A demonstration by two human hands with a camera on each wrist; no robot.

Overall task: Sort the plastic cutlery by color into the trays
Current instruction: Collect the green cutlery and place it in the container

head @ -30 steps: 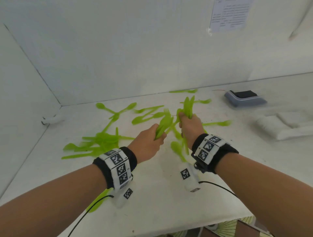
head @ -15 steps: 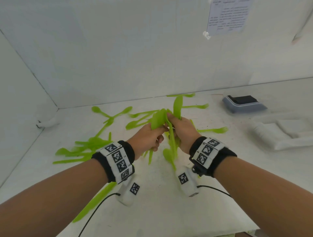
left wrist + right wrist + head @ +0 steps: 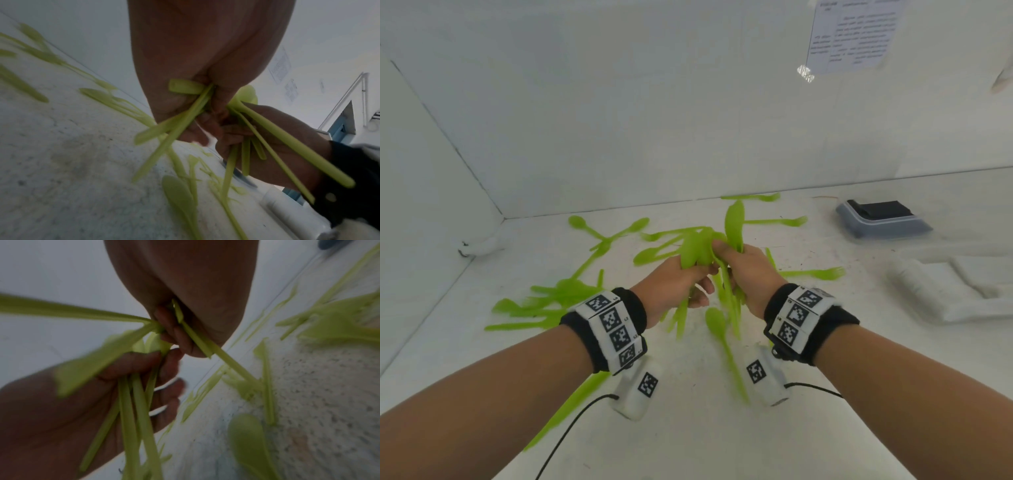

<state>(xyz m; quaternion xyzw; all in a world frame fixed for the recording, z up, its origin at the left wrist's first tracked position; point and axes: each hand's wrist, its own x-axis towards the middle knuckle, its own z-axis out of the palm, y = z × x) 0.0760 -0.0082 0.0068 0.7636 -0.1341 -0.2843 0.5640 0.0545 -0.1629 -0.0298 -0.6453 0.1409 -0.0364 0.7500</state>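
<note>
Table [image 3: 825, 428]: white, loose green cutlery [image 3: 544, 305] scattered 9 to 1 o'clock of hands.
Tray [image 3: 883, 224]: grey, at 2 o'clock, well apart.
L hand [image 3: 671, 284]: fingers clamped on green bundle [image 3: 695, 251].
R hand [image 3: 748, 270]: fingers curled round spoon stems [image 3: 734, 222], touching L hand.

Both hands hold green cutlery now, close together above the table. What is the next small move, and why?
Probably pass the left hand's pieces into the right hand's bundle of green cutlery, making one bunch. Both hands grip pieces and nearly touch, so neither can pick up the loose cutlery on the table. One free hand could go on gathering.
</note>
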